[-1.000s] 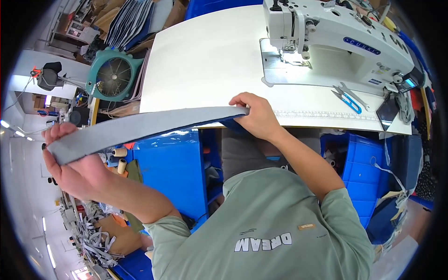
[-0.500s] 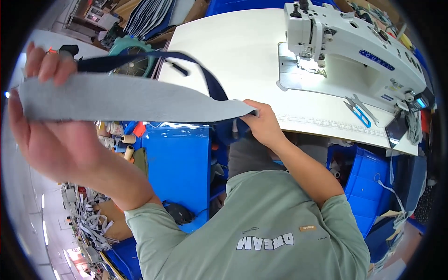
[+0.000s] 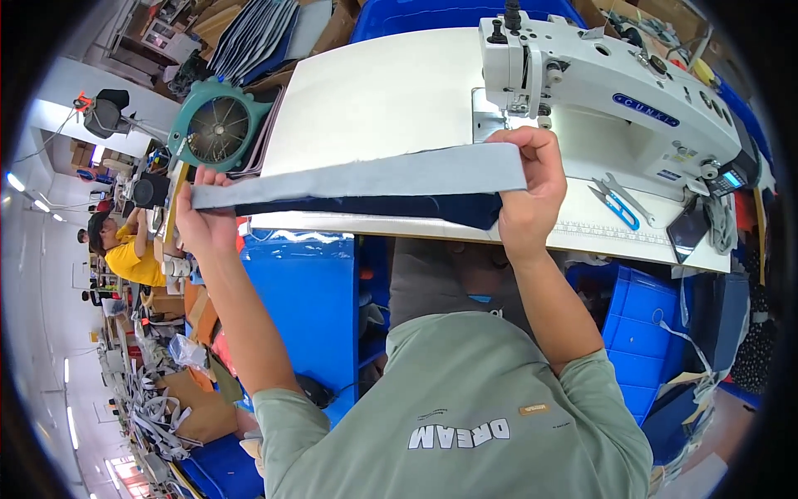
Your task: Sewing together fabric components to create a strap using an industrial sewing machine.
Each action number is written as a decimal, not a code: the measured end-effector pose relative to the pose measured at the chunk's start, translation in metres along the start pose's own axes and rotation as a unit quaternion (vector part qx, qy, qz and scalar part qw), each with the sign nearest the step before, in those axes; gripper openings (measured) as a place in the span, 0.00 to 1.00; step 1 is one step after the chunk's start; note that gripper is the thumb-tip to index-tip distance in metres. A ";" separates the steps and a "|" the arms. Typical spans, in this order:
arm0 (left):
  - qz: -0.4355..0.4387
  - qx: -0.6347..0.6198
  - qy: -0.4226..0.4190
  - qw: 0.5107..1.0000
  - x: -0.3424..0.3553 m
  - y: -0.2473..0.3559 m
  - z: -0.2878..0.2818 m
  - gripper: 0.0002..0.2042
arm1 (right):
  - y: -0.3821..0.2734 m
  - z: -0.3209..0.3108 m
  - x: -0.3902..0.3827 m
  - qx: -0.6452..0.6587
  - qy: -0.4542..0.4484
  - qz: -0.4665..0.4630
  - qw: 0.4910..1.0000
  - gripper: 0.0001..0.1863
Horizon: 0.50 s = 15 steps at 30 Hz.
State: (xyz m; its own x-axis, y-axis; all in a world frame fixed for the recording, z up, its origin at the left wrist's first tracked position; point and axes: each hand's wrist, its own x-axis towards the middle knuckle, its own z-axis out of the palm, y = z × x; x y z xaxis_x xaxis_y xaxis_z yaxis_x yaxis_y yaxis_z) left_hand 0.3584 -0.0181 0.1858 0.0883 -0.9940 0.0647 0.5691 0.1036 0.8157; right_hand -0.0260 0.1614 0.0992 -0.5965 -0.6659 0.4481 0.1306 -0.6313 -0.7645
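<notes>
Stretched between my two hands is a long fabric strip [image 3: 357, 179], pale grey on the face toward me, with dark navy cloth [image 3: 374, 206] hanging along its lower edge. My left hand [image 3: 209, 218] pinches the strip's left end, thumb in front and fingers behind. At the other end my right hand [image 3: 534, 187] grips the strip near its squared corner, in front of the sewing machine's bed. The strip is held above the white table [image 3: 366, 91], tilted slightly up to the right. How the two layers join is hidden.
A white sewing machine [image 3: 615, 91] stands at the right, with blue thread snips [image 3: 615, 208], a wrench [image 3: 636, 202] and a phone [image 3: 690, 229] beside it. A green round fan [image 3: 219, 129] is at the left edge. Blue bins [image 3: 644, 333] sit below; a person in yellow [image 3: 137, 254] is far left.
My left hand has come down and inward from the upper left. My right hand has moved right and up to the strip's other end, which now lies straighter.
</notes>
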 end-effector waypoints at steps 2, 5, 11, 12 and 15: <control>0.010 -0.009 0.028 1.000 0.004 -0.001 -0.011 0.21 | 0.002 0.001 -0.002 0.014 0.005 0.043 0.999 0.22; 0.025 -0.038 0.033 0.998 0.028 0.030 -0.050 0.21 | 0.024 0.002 -0.010 -0.053 -0.043 0.074 0.995 0.29; 0.061 0.076 0.034 0.995 -0.009 0.019 0.015 0.23 | 0.049 -0.003 -0.016 -0.017 -0.124 0.227 0.966 0.14; 0.062 0.076 0.037 0.994 -0.013 0.014 0.012 0.23 | 0.046 0.003 -0.019 -0.017 -0.126 0.229 0.965 0.14; -0.010 0.015 -0.062 0.998 -0.022 -0.010 -0.007 0.24 | 0.030 0.018 -0.024 -0.076 -0.081 0.108 0.988 0.10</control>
State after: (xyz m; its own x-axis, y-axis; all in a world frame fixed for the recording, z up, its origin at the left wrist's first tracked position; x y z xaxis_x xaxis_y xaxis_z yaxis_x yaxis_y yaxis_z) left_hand 0.3562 0.0029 0.1723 -0.0262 -0.9927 0.1179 0.5450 0.0847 0.8341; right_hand 0.0064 0.1517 0.0736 -0.4318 -0.8408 0.3266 0.1126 -0.4095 -0.9053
